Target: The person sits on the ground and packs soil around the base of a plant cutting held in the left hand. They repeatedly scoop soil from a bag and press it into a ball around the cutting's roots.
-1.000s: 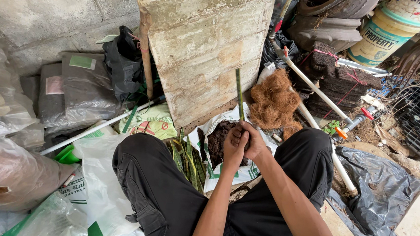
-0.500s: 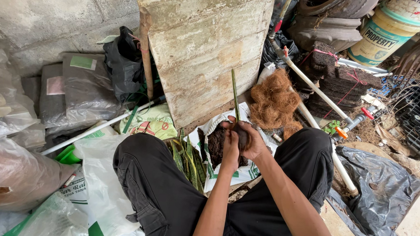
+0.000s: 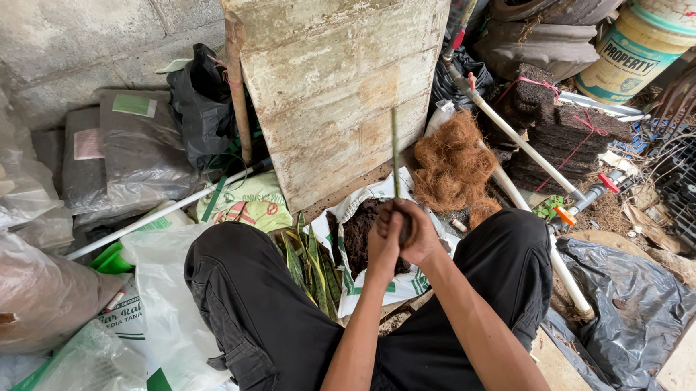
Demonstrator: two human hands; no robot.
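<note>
1. Left hand (image 3: 383,242) is clenching around the base of a narrow green leaf cutting (image 3: 395,154).
2. Right hand (image 3: 419,236) is grasping the same base, touching the left fingers.
3. The cutting is rising upright above the fingers.
4. An open soil bag (image 3: 362,233) is lying just below both hands.
5. Striped leaves (image 3: 308,261) are lying left of the fingers.
</note>
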